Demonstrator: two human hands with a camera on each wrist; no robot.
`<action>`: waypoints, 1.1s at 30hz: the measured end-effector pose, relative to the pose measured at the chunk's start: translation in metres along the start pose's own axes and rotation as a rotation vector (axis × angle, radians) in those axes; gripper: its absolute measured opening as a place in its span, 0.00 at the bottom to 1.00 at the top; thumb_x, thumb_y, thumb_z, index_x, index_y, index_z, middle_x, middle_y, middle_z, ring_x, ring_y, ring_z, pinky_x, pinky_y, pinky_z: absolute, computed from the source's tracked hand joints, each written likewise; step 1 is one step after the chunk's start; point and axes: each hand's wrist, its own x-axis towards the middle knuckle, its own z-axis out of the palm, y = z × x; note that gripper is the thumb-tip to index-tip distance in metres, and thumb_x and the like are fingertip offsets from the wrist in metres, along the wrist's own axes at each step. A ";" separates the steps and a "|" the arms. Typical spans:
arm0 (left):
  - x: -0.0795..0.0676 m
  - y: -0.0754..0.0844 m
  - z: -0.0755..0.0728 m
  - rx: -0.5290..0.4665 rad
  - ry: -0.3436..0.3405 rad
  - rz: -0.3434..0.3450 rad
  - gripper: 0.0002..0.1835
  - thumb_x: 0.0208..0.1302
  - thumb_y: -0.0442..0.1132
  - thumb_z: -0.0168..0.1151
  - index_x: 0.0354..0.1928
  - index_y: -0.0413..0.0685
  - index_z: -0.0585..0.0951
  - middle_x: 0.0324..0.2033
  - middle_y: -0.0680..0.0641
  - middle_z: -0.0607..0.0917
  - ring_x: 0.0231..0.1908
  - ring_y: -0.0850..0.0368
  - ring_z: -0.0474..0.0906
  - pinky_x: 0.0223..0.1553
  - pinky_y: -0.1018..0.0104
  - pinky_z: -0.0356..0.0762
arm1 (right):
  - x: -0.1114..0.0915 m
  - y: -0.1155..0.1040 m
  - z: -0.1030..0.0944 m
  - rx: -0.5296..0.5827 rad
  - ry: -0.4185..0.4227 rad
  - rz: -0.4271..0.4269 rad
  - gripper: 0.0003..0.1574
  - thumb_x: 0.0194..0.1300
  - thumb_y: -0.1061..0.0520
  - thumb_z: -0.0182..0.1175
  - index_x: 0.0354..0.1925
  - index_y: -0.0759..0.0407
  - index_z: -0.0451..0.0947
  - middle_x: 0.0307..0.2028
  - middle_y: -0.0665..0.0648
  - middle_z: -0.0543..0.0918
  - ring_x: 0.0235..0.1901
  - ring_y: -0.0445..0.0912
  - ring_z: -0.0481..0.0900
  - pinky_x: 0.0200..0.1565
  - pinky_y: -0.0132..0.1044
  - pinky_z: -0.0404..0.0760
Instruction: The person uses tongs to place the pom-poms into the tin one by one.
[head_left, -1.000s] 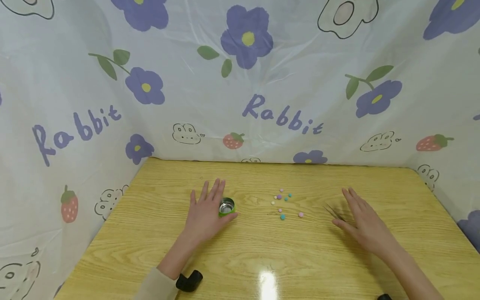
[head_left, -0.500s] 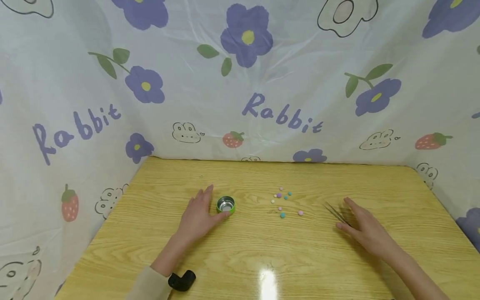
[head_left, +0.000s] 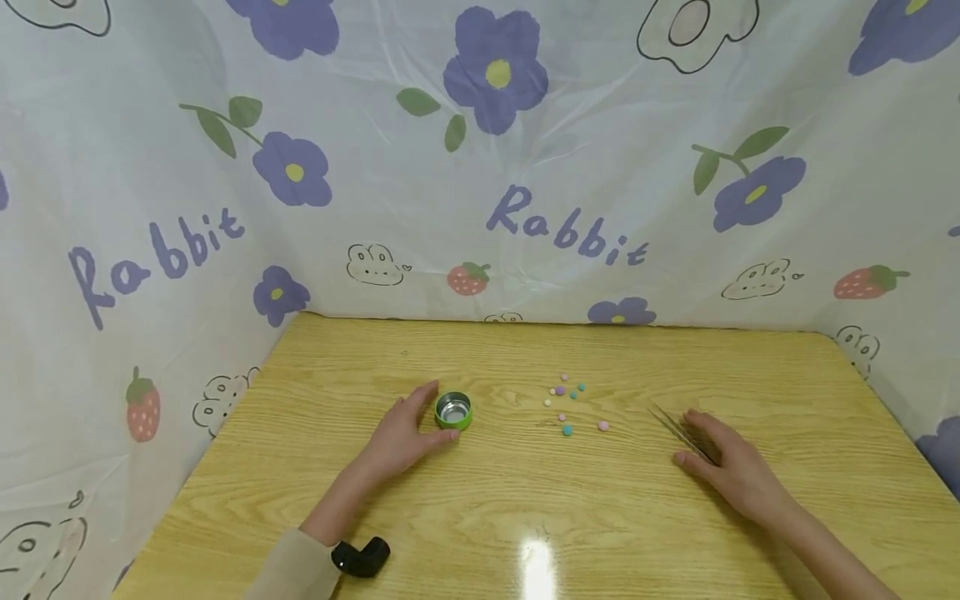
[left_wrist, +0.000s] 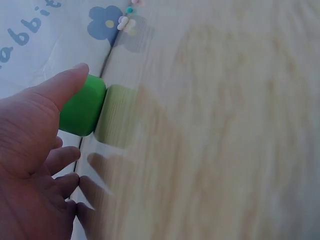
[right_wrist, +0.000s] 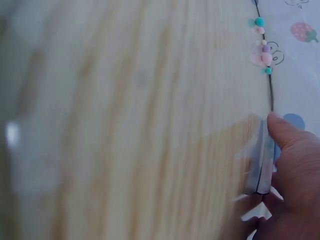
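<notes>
A small round green cup (head_left: 454, 408) with a shiny metal inside stands left of the table's middle. My left hand (head_left: 397, 442) curves around its left side, thumb at the front and index finger toward the back; the left wrist view has the thumb (left_wrist: 70, 85) overlapping the green wall. Metal tweezers (head_left: 677, 429) lie at the right, tips pointing to the back left. Around their rear end sits my right hand (head_left: 738, 475), thumb on the near side and fingers on the far side. In the right wrist view the tweezers (right_wrist: 267, 172) show between thumb and fingers.
Several small round beads, among them a purple bead (head_left: 560, 390), a blue bead (head_left: 567, 431) and a pink bead (head_left: 603, 426), lie scattered between the hands. A patterned cloth (head_left: 420, 183) stands along the back and sides of the wooden table (head_left: 480, 508).
Both hands have come down toward the table. The left hand has drawn back left and bent around the cup; the right hand has lowered around the tweezers. Cup, tweezers and beads have stayed put.
</notes>
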 end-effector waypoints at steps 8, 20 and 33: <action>0.004 0.003 0.003 -0.046 0.032 0.014 0.46 0.62 0.51 0.75 0.75 0.39 0.66 0.69 0.38 0.74 0.72 0.41 0.65 0.77 0.43 0.40 | -0.001 0.003 0.000 -0.058 0.058 -0.027 0.38 0.70 0.50 0.68 0.68 0.73 0.71 0.69 0.77 0.67 0.69 0.77 0.58 0.59 0.78 0.61; 0.007 0.005 0.008 -0.060 0.050 0.028 0.41 0.61 0.46 0.76 0.72 0.38 0.71 0.67 0.35 0.75 0.70 0.36 0.67 0.76 0.38 0.40 | -0.001 0.002 0.009 -0.088 0.147 -0.031 0.32 0.68 0.54 0.69 0.61 0.74 0.78 0.64 0.74 0.75 0.66 0.74 0.66 0.57 0.76 0.66; 0.014 0.011 0.015 -0.047 0.045 0.044 0.40 0.62 0.46 0.75 0.73 0.40 0.71 0.68 0.34 0.75 0.71 0.37 0.66 0.76 0.39 0.43 | 0.000 0.003 0.013 -0.075 0.223 -0.037 0.26 0.67 0.57 0.71 0.56 0.74 0.82 0.59 0.71 0.80 0.64 0.71 0.71 0.56 0.72 0.71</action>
